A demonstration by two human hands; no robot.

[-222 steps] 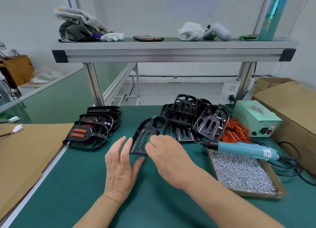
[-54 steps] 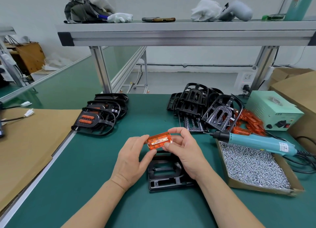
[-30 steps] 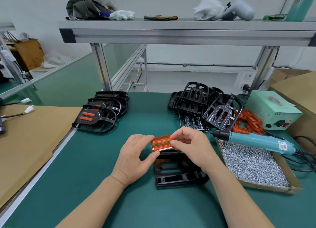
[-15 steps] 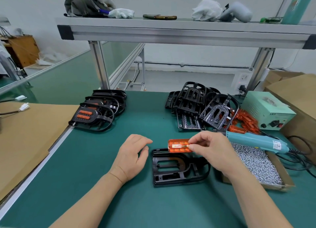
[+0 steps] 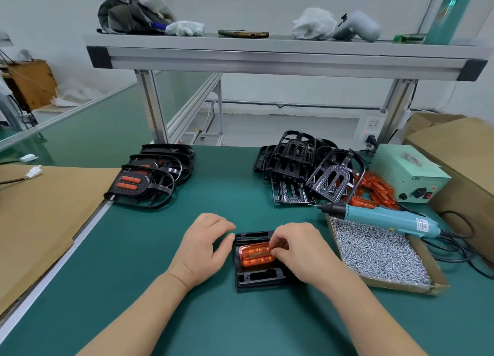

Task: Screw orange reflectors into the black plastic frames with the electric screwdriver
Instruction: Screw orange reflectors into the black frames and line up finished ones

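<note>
My right hand [image 5: 302, 251] pinches the translucent orange plastic reflector [image 5: 254, 255], seating it in the flat black plastic frame [image 5: 259, 278] between my hands. My left hand [image 5: 203, 246], loosely relaxed, touches the frame's left edge with its thumb, presumably to stop it sliding. The teal electric screwdriver [image 5: 379, 218] lies untouched off to the right.

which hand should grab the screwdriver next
Right, probably. The teal electric screwdriver lies across the cardboard screw tray, near the right hand pinching the orange plastic reflector; the left hand sits at the black plastic frame's other edge and could steady it.
</note>
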